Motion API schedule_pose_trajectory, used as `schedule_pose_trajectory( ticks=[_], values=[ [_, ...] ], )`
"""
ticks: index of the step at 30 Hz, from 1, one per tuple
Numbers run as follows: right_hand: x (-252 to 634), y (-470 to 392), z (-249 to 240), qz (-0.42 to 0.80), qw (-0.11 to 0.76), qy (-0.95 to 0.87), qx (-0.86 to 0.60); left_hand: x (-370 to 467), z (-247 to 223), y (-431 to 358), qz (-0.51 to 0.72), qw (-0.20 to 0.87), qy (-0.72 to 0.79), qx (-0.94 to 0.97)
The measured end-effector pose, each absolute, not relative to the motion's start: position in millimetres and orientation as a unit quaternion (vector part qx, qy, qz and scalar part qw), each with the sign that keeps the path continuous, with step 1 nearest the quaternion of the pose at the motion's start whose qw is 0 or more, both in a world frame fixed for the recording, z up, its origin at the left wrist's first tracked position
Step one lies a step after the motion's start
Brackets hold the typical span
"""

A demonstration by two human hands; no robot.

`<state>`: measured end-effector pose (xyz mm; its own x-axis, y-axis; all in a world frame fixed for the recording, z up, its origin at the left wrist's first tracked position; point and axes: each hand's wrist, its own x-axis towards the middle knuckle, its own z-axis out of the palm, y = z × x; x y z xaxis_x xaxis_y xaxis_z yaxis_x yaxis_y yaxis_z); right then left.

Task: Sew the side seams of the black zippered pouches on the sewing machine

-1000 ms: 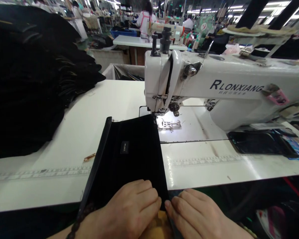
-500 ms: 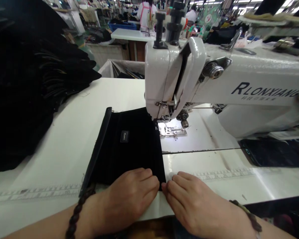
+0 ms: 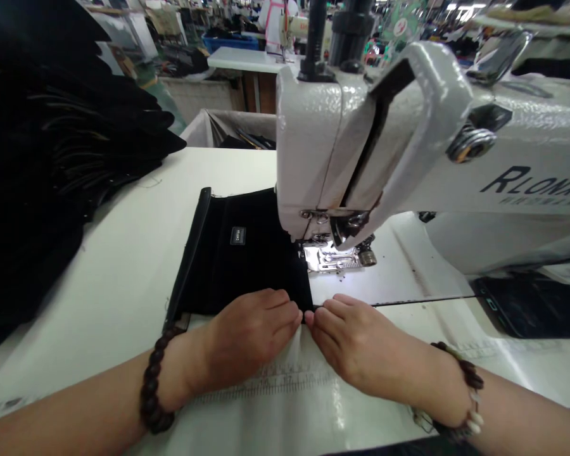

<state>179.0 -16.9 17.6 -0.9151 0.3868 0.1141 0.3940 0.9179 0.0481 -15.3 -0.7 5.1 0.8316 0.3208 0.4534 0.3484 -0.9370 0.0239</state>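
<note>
A person's left hand (image 3: 254, 332) and right hand (image 3: 361, 342) are meeting at the near right corner of a black fabric panel (image 3: 256, 272), close in front of a white sewing machine (image 3: 313, 139). The left hand is lying palm down with its fingers curled and pressed together, and its thumb and forefinger are pinching the fabric at that corner. The right hand is mirroring it from the other side, its fingers bent and closed together, the thumb and forefinger tips gripping the corner's edge; the two thumbs are almost touching. The panel is lying flat on the white worktable (image 3: 237, 168), its right side running up to the needle area under the machine head, just beside a lit metal plate (image 3: 335, 259). A dark, smooth strip (image 3: 190, 253) is edging the panel's left side, and a small rectangular label (image 3: 238, 236) is showing on its upper part. A printed ruler scale (image 3: 275, 383) is running across the table beneath the hands. A bracelet of dark round beads (image 3: 156, 386) is circling the left wrist, and a bracelet of dark and pale beads (image 3: 475, 392) is circling the right. On the left, a large heap of black fabric pieces (image 3: 38, 158) is rising beside the panel, well apart from it. A dark phone (image 3: 532, 307) is lying on the right, below the machine's arm. Beyond the table's far edge, an open bin (image 3: 197, 130) is holding dark pieces.
</note>
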Motion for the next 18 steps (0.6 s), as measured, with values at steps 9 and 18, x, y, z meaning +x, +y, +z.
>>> schedule_pose_trajectory(
  ticks=[9, 18],
  values=[
    [182, -2, 3, -0.109, 0.031, -0.96, -0.256, -20, -1, 35, -0.178, 0.046, -0.165, -0.969],
    [182, 5, -11, -0.062, 0.058, -0.943, -0.323, -20, -3, 63, -0.098, 0.076, -0.217, -0.968]
  ],
)
